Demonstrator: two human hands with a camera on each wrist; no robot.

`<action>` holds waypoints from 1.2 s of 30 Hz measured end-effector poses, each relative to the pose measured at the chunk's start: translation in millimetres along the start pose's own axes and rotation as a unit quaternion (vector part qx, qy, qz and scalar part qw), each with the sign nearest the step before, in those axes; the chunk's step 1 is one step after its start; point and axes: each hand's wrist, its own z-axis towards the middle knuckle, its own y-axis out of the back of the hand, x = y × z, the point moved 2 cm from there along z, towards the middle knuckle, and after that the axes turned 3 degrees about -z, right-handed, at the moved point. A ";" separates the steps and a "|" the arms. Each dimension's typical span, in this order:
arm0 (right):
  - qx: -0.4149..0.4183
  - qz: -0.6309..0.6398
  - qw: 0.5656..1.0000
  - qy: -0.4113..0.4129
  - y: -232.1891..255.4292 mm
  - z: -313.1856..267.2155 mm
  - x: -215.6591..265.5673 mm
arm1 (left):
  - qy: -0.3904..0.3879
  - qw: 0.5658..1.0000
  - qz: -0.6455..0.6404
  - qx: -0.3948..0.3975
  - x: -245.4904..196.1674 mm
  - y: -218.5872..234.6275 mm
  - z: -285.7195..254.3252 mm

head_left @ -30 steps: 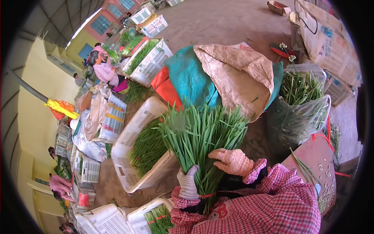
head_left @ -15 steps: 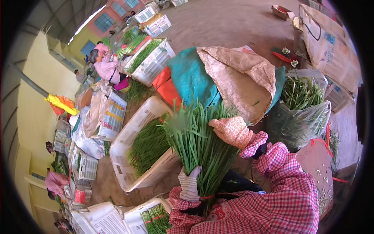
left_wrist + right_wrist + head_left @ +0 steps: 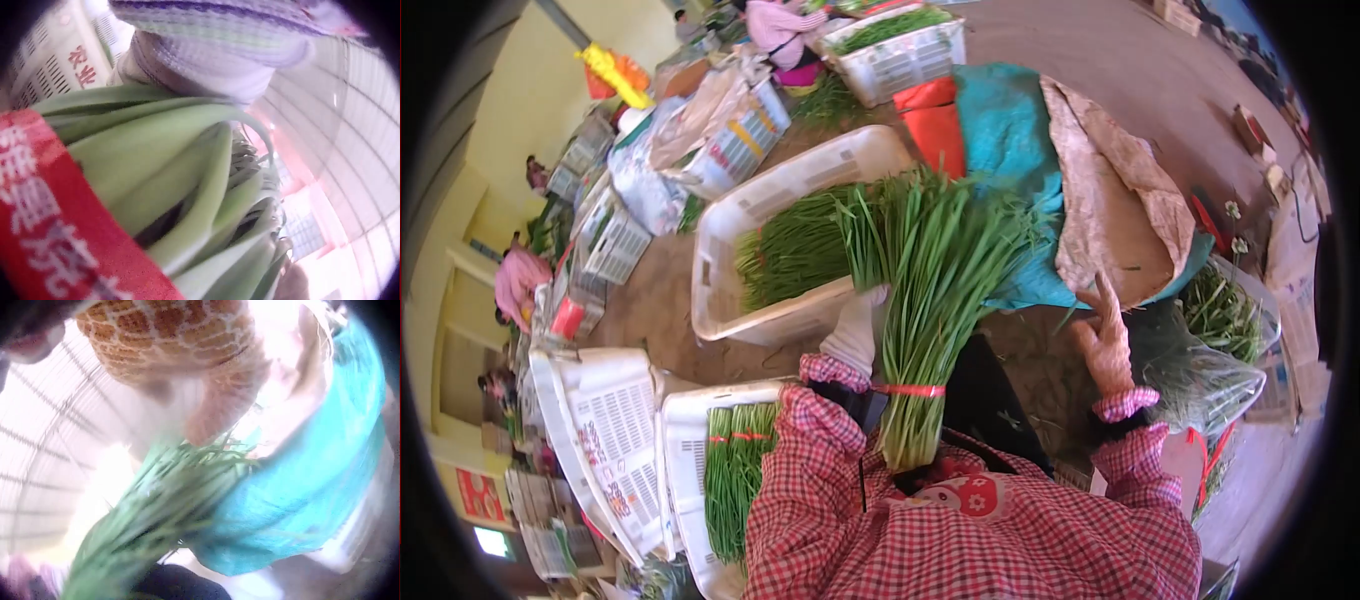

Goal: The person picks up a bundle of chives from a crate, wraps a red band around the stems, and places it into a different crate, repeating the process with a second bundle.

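A thick bundle of garlic chives [image 3: 940, 270], bound low down with a printed red tape [image 3: 910, 390], leans away from the person's lap, leaves fanned out at the top. My left hand [image 3: 852, 335], in a pale striped glove, grips its left side just above the tape. In the left wrist view that glove [image 3: 200, 56] lies against the flat leaves, close to the red tape [image 3: 69, 219]. Off to the bundle's right is my right hand [image 3: 1106, 340] in an orange-and-white patterned glove, empty, with a finger extended. The right wrist view shows this glove [image 3: 181, 356] above blurred leaves.
A white crate [image 3: 710, 270] of loose chives stands ahead on the left. Nearer, another crate [image 3: 675, 470] holds tied bundles. Teal sheeting [image 3: 1010, 130] and a brown sack [image 3: 1110, 210] lie ahead. At right is a plastic bag [image 3: 1200, 350] of greens. Another person [image 3: 785, 35] sits farther back.
The right hand has come off the leaves and moved out to the right. The left hand keeps its grip on the bundle. The head view has turned, showing more of the tape and stem ends.
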 end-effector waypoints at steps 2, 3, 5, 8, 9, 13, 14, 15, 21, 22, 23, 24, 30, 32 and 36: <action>0.029 -0.051 0.998 0.028 -10.3 -9.8 4.1 | -0.094 0.995 0.023 0.008 -27.1 -23.7 -35.1; 0.059 -0.104 0.991 0.056 -17.7 -13.0 14.5 | -0.120 0.993 0.011 -0.005 -29.2 -16.5 -36.4; 0.077 -0.218 0.948 0.217 -33.0 -9.9 25.5 | -0.106 0.994 -0.038 -0.001 -28.2 0.0 -32.7; 0.121 -0.238 0.858 0.439 -72.9 1.4 74.5 | -0.055 0.992 -0.111 -0.024 -29.6 -7.0 -56.0; 0.159 -0.261 0.827 0.472 -85.9 4.0 94.0 | -0.017 0.989 -0.141 -0.027 -28.8 -13.6 -67.5; 0.207 -0.273 0.713 0.612 -146.6 7.8 139.9 | 0.005 0.963 -0.263 0.051 -16.3 -4.7 -83.4; 0.202 -0.263 0.662 0.672 -157.8 6.9 150.2 | -0.011 0.962 -0.268 0.052 -15.9 0.5 -92.1; 0.254 -0.255 0.656 0.663 -165.8 7.7 161.1 | -0.040 0.949 -0.293 0.109 -17.1 3.3 -104.0; 0.363 -0.092 0.760 0.531 -243.4 4.7 206.4 | -0.413 0.906 0.087 -0.012 0.3 70.3 -179.5; 0.391 -0.064 0.822 0.409 -256.9 4.6 214.4 | -0.482 0.849 0.209 -0.062 -12.0 71.7 -198.0; 0.390 -0.064 0.829 0.395 -266.2 4.6 224.1 | -0.301 0.932 0.169 -0.109 -14.4 82.0 -217.4; 0.394 -0.055 0.820 0.411 -275.1 3.0 231.2 | -0.106 0.977 0.115 -0.148 -17.1 86.2 -250.0; 0.498 -0.024 0.811 0.306 -325.9 -14.1 220.7 | -0.100 0.670 0.516 -0.524 -20.9 120.5 -367.3; 0.516 -0.052 0.803 0.293 -329.0 -27.8 230.2 | -0.188 0.660 0.439 -0.580 -11.5 124.6 -377.1; 0.522 -0.090 0.776 0.342 -334.6 -51.9 249.4 | -0.573 0.733 0.134 -0.341 4.8 115.5 -340.0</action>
